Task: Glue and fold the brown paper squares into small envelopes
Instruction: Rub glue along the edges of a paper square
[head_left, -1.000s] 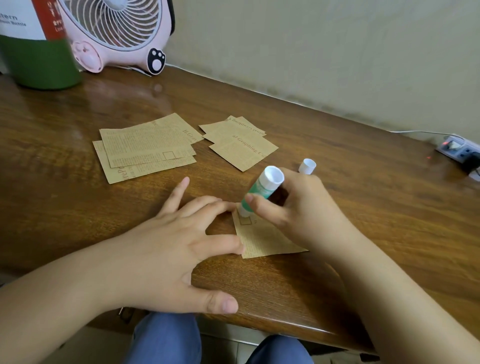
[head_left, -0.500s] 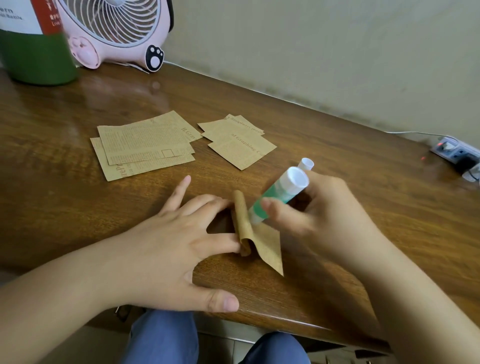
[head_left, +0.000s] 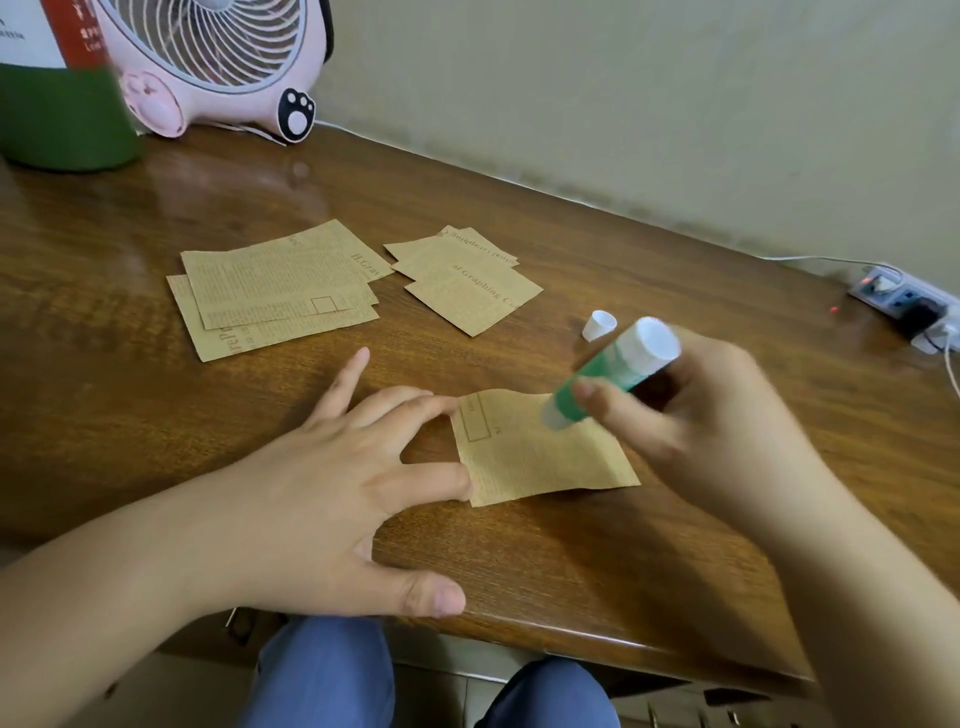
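A brown printed paper square (head_left: 535, 454) lies slightly curled on the wooden table (head_left: 597, 571) near its front edge. My left hand (head_left: 343, 483) lies flat with fingers spread, and two fingertips press the square's left edge. My right hand (head_left: 696, 415) grips a green and white glue stick (head_left: 608, 374), tilted, with its lower tip on the paper's upper middle. The glue stick's white cap (head_left: 598, 325) stands on the table just behind.
A stack of larger brown sheets (head_left: 275, 293) and a pile of smaller squares (head_left: 467, 283) lie further back. A pink fan (head_left: 218, 62) and a green container (head_left: 57, 104) stand at the back left. A power strip (head_left: 906, 304) lies at the far right.
The paper, which half a second ago was curled up off the table, now lies nearly flat. My right hand has shifted the glue stick to the right along the paper. My left hand stays put.
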